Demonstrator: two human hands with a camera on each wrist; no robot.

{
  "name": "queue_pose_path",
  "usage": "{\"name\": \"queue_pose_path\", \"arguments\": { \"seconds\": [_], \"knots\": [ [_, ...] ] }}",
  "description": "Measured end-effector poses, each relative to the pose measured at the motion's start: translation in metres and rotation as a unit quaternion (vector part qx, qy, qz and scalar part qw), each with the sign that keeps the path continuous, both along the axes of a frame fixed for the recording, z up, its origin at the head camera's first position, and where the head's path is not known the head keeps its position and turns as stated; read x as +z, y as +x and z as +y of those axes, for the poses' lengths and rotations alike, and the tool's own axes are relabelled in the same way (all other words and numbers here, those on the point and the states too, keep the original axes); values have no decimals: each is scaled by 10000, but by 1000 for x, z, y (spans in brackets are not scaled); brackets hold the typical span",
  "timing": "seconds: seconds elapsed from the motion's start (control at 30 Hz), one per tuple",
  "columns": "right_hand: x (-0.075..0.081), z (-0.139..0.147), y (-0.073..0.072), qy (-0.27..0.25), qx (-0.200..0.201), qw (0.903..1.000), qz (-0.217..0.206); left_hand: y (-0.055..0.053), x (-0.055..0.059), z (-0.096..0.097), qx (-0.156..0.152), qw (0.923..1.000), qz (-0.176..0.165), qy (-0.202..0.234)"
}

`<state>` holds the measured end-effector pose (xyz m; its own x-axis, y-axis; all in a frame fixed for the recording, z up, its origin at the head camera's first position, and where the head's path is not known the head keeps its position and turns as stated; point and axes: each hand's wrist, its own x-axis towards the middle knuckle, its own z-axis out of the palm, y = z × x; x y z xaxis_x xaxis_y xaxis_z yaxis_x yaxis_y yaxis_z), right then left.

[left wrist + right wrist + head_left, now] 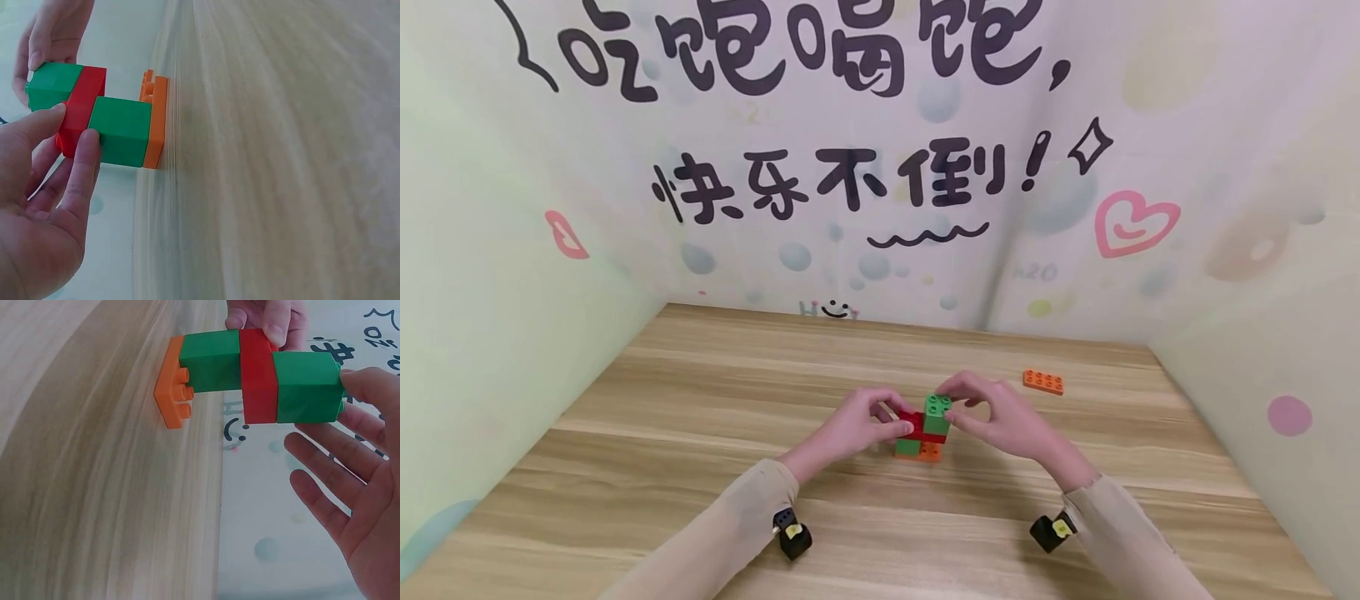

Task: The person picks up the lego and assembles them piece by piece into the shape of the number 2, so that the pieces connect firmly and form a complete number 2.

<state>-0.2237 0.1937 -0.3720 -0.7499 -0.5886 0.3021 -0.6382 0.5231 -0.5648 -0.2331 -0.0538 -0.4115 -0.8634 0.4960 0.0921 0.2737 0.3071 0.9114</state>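
Observation:
A small stack of toy building bricks stands on the table between both hands. At its bottom lies an orange plate (930,453), with studs bare on its right half. The lower green brick (122,132) sits on the plate's left half, and a red brick (257,381) lies across it, overhanging to the right. On the red brick's right end is the upper green brick (937,418). My left hand (855,419) grips the red brick's left end between thumb and fingers. My right hand (1006,414) pinches the upper green brick, thumb near its studded top.
Behind my right hand, a loose orange plate (1042,382) lies studs up on the wooden table (737,383). A printed cloth (850,275) rises along the table's back edge, and pale walls flank both sides.

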Motion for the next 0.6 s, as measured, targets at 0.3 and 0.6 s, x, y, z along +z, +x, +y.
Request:
{"name": "queue_pose_path", "arguments": {
  "seconds": [0.3, 0.6],
  "knots": [
    [7, 15, -8, -49, -287, 9965, 783, 2, 0, 0, -3, 10000, 14, 23],
    [18, 43, -26, 153, -696, 9917, 1067, 2, -2, 0, 16, 10000, 38, 72]
  ]
}}
